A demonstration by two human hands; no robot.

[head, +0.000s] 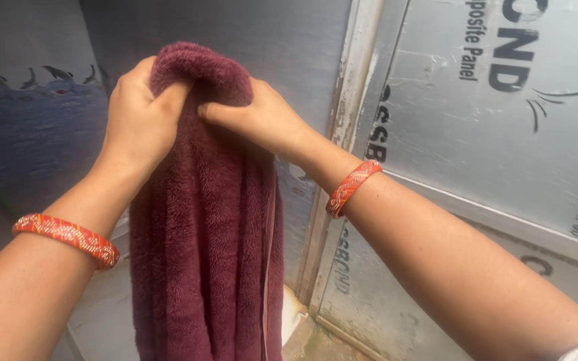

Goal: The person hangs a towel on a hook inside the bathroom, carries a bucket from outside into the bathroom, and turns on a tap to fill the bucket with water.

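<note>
Maroon towel (202, 220), lower end cut off

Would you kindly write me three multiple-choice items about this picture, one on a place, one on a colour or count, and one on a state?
1. Where do the left hand and right hand grip the towel?
A. At its bottom edge
B. At its top fold
C. Halfway down its length

2. How many orange patterned bangles show on the wrists?
A. Two
B. One
C. Four

3. How does the towel lie?
A. Spread flat on a floor
B. Rolled into a tight ball
C. Hanging down in folds from the hands

Answers:
1 B, since both hands close on the rounded top of the maroon towel.
2 A, since there is a left bangle and a right bangle, one on each wrist.
3 C, since the cloth drops in long vertical folds in front of the grey panel wall.
</note>
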